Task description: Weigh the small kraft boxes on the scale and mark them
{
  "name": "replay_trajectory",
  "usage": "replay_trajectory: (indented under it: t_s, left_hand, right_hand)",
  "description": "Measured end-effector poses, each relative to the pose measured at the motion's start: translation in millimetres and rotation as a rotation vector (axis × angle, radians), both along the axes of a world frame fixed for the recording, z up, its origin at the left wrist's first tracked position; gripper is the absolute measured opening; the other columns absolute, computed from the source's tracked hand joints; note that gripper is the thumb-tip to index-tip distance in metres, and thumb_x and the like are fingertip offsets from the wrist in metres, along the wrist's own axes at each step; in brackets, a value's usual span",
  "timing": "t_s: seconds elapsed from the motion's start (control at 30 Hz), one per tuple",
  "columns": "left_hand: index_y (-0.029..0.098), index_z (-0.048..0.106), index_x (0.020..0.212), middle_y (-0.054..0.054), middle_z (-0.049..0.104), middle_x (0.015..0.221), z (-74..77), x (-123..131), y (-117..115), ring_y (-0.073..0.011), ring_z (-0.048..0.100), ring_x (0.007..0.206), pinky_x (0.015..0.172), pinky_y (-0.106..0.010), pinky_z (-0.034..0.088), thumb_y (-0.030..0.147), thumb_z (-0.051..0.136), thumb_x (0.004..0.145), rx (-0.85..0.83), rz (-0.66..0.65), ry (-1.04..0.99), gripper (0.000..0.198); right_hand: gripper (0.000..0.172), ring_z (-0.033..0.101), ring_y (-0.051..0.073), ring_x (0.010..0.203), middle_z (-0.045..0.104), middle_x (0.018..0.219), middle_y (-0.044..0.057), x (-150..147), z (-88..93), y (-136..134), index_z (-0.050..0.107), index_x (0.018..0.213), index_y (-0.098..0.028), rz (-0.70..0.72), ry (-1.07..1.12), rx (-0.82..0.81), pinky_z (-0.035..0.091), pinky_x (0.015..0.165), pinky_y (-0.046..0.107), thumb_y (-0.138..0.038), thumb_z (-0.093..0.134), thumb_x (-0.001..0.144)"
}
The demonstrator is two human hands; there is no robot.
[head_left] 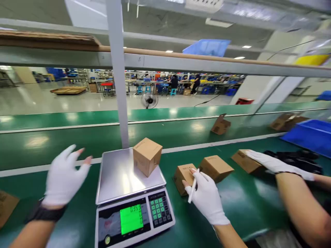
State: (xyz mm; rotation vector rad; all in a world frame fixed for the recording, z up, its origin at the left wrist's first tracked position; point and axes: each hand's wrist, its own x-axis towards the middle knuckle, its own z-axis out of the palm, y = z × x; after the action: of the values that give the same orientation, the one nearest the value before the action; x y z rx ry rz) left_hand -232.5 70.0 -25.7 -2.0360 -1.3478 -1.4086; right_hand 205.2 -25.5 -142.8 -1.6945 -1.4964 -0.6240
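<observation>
A closed brown carton (pixel 147 156) rests on the right part of the metal plate of a digital scale (pixel 116 175), whose display glows green. My left hand (pixel 66 175), in a white glove with bare fingertips, is raised left of the scale, fingers apart and holding nothing. To the scale's right, my right hand (pixel 205 196) has a white pen (pixel 193 187) between its fingers. Its fingertips are at a second carton (pixel 183 177) on the green surface. Just behind that hand sits a third carton (pixel 216 167).
At the right, a co-worker's gloved hand (pixel 269 162) touches another carton (pixel 247 160), beside black items and a blue bin (pixel 310 136). A metal post (pixel 117 75) rises behind the scale. Part of a carton (pixel 6 206) shows at the left edge.
</observation>
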Motion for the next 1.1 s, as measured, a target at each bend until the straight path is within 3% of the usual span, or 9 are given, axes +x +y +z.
replay_trajectory:
  t_s: [0.2,0.3,0.37,0.47,0.57,0.77,0.87,1.0,1.1]
  left_hand:
    - [0.015,0.06,0.122,-0.014,0.054,0.133,31.8,112.9,8.0,-0.0308,0.049,0.126,0.109,-0.045,0.041,0.056,0.058,0.087,-0.122,-0.203,0.059,0.053]
    - [0.016,0.05,0.133,-0.014,0.055,0.124,29.3,159.9,-2.8,-0.0349,0.058,0.109,0.096,-0.048,0.049,0.057,0.069,0.076,-0.327,-0.234,0.159,0.073]
    - [0.016,0.047,0.136,-0.015,0.053,0.119,22.0,171.4,-8.0,-0.0347,0.06,0.101,0.088,-0.047,0.052,0.053,0.072,0.073,-0.425,-0.225,0.162,0.077]
    - [0.014,0.042,0.138,-0.015,0.047,0.123,11.5,159.2,-6.6,-0.0315,0.06,0.104,0.092,-0.043,0.052,0.044,0.072,0.074,-0.445,-0.231,0.091,0.078]
    - [0.014,0.04,0.139,-0.014,0.044,0.126,7.4,122.7,-3.2,-0.0298,0.057,0.109,0.098,-0.042,0.05,0.041,0.072,0.073,-0.464,-0.286,0.027,0.079]
    - [0.018,0.041,0.139,-0.014,0.041,0.139,3.3,57.3,-32.9,-0.0312,0.044,0.129,0.114,-0.048,0.039,0.033,0.07,0.071,-0.521,-0.558,-0.001,0.075]
    - [0.018,0.036,0.143,-0.015,0.035,0.147,-10.7,54.8,-47.3,-0.0341,0.035,0.138,0.119,-0.052,0.029,0.032,0.077,0.067,-0.496,-0.525,-0.164,0.087]
    - [0.021,0.043,0.137,-0.011,0.049,0.134,-29.7,65.1,-45.6,-0.0311,0.05,0.125,0.113,-0.051,0.039,0.029,0.082,0.063,-0.481,-0.485,-0.323,0.084]
    - [0.021,0.046,0.135,-0.011,0.05,0.133,-34.0,68.2,-41.4,-0.0313,0.051,0.123,0.112,-0.051,0.04,0.027,0.083,0.06,-0.473,-0.492,-0.346,0.083]
  right_hand:
    - [0.058,0.07,0.031,0.089,0.073,0.103,0.014,0.3,-6.7,-22.3,0.064,0.114,-0.017,-0.031,0.165,-0.063,0.058,0.076,0.043,-0.063,0.054,0.081]
    - [0.062,0.072,0.029,0.085,0.074,0.1,0.012,4.1,9.8,-37.3,0.065,0.112,-0.019,-0.072,0.28,-0.012,0.058,0.068,0.037,-0.07,0.051,0.081]
    - [0.063,0.071,0.03,0.091,0.073,0.106,0.013,-2.2,29.0,-43.3,0.065,0.112,-0.018,-0.051,0.275,0.074,0.058,0.074,0.036,-0.071,0.051,0.082]
    - [0.061,0.069,0.031,0.098,0.071,0.11,0.015,-26.9,62.1,-39.7,0.064,0.115,-0.015,0.028,0.196,0.186,0.055,0.089,0.04,-0.067,0.054,0.084]
    - [0.053,0.066,0.031,0.103,0.069,0.112,0.016,-61.0,88.9,-18.4,0.064,0.118,-0.015,0.174,0.118,0.202,0.051,0.096,0.044,-0.057,0.059,0.085]
    - [0.042,0.057,0.033,0.112,0.068,0.115,0.015,-123.5,114.8,34.4,0.067,0.114,-0.016,0.445,-0.056,0.111,0.048,0.097,0.051,-0.043,0.065,0.082]
    - [0.034,0.062,0.03,0.102,0.071,0.101,0.012,-153.0,126.0,32.4,0.069,0.11,-0.018,0.602,0.147,0.117,0.05,0.092,0.046,-0.041,0.055,0.09]
    - [0.035,0.065,0.019,0.072,0.068,0.076,0.003,-188.2,145.7,19.4,0.069,0.095,-0.019,0.934,0.418,-0.259,0.052,0.071,0.03,-0.045,0.045,0.097]
    - [0.038,0.064,0.018,0.072,0.066,0.072,0.002,-205.7,157.2,25.4,0.063,0.073,-0.019,0.908,0.407,-0.344,0.048,0.068,0.027,-0.047,0.048,0.095]
